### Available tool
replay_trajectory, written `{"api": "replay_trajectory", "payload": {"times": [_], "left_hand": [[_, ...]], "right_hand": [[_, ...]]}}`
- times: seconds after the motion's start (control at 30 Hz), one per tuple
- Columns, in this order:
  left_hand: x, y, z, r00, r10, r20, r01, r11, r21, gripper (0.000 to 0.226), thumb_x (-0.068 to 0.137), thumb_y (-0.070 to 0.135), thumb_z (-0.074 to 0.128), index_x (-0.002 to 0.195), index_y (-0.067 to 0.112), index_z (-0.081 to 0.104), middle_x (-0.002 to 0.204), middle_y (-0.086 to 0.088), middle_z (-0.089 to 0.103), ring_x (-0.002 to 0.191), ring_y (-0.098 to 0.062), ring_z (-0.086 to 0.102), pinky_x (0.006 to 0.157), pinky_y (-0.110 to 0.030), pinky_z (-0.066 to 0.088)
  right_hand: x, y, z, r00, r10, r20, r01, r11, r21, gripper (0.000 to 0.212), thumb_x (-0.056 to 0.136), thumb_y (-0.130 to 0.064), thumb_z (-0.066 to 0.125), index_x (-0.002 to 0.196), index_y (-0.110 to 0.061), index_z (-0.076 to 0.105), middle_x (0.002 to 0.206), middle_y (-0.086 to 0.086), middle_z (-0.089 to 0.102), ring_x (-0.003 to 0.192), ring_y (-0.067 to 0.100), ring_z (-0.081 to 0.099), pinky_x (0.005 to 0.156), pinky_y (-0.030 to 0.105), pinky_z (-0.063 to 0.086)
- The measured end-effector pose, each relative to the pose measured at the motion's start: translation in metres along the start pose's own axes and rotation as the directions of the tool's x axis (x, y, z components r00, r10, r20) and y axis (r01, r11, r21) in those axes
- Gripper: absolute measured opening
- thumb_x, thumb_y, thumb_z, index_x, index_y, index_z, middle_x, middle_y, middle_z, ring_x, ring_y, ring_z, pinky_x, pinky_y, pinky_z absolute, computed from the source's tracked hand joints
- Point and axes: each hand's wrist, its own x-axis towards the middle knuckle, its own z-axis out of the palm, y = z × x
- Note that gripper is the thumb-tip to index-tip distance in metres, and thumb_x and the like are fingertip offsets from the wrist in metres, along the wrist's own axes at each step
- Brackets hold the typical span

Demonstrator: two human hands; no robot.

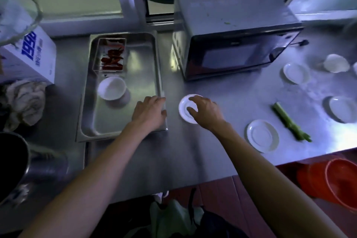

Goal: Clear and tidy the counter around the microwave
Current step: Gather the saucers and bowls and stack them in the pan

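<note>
We have the steel counter (241, 102) running across the frame, with the microwave (237, 44) at upper centre and the metal tray (158, 75) to its left, already holding a white bowl (112, 88) and a clear box of red chillies (112, 54). Our judgement is that the step in hand is gathering the loose white dishes into that tray. To do it well, we should steady the tray, lift the small saucer (184, 109) by its rim rather than drag it, and set it down beside the bowl so later dishes can nest.

The left hand (149, 113) lies on the tray's right rim, fingers draped over the edge; motion blur leaves us unsure whether they truly grip it. The right hand (204, 111) sits over the saucer at mid-frame, fingers spread and curled onto its rim, thumb at the near edge.

Other saucers (262, 135) and a green stalk (289, 123) wait at right.
</note>
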Motion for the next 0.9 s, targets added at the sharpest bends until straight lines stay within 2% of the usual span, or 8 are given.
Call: {"api": "replay_trajectory", "payload": {"times": [0.23,0.37,0.53,0.63,0.77,0.9], "left_hand": [[-0.032,0.124,0.015,0.996,0.088,-0.031,-0.088,0.996,0.014,0.044,0.095,0.037,0.050,0.136,0.022,0.051,0.138,-0.001,0.056,0.123,-0.029,0.051,0.094,-0.043,0.046],[-0.041,0.194,0.021,0.989,0.148,0.001,-0.148,0.988,0.032,0.046,0.095,0.034,0.046,0.140,0.023,0.048,0.140,-0.002,0.055,0.123,-0.029,0.051,0.091,-0.041,0.044],[-0.042,0.268,0.030,0.963,0.267,0.046,-0.269,0.961,0.057,0.050,0.099,0.039,0.044,0.146,0.025,0.043,0.146,-0.002,0.051,0.129,-0.027,0.049,0.101,-0.040,0.043],[-0.041,0.304,0.037,0.935,0.349,0.062,-0.353,0.932,0.082,0.049,0.098,0.040,0.047,0.144,0.026,0.046,0.141,-0.003,0.055,0.125,-0.028,0.053,0.099,-0.038,0.045],[-0.034,0.352,0.050,0.904,0.414,0.109,-0.421,0.905,0.062,0.047,0.097,0.038,0.047,0.143,0.027,0.047,0.140,0.001,0.055,0.122,-0.026,0.054,0.094,-0.037,0.045],[-0.019,0.407,0.066,0.864,0.482,0.143,-0.491,0.870,0.035,0.047,0.098,0.037,0.046,0.143,0.025,0.048,0.145,0.001,0.052,0.130,-0.025,0.048,0.102,-0.038,0.042]], "right_hand": [[-0.100,0.106,-0.037,0.996,0.072,-0.057,-0.070,0.997,0.023,0.048,0.100,-0.042,0.052,0.144,-0.024,0.046,0.146,-0.002,0.053,0.120,0.025,0.059,0.102,0.045,0.047],[-0.156,0.167,-0.051,0.981,0.166,-0.104,-0.161,0.985,0.059,0.050,0.099,-0.038,0.054,0.146,-0.022,0.046,0.148,0.000,0.052,0.129,0.028,0.052,0.103,0.044,0.044],[-0.218,0.230,-0.063,0.937,0.317,-0.147,-0.301,0.946,0.120,0.057,0.098,-0.037,0.054,0.151,-0.024,0.035,0.154,-0.003,0.043,0.130,0.030,0.049,0.100,0.045,0.044],[-0.246,0.259,-0.067,0.905,0.398,-0.152,-0.379,0.915,0.139,0.060,0.098,-0.039,0.054,0.153,-0.025,0.034,0.152,-0.001,0.045,0.128,0.031,0.051,0.100,0.046,0.045],[-0.276,0.289,-0.069,0.841,0.507,-0.189,-0.462,0.854,0.239,0.059,0.094,-0.037,0.058,0.148,-0.024,0.042,0.138,0.001,0.057,0.119,0.029,0.057,0.095,0.047,0.049],[-0.295,0.319,-0.076,0.797,0.566,-0.212,-0.513,0.819,0.257,0.057,0.092,-0.035,0.060,0.145,-0.023,0.046,0.146,-0.001,0.052,0.126,0.029,0.053,0.098,0.047,0.048]]}}
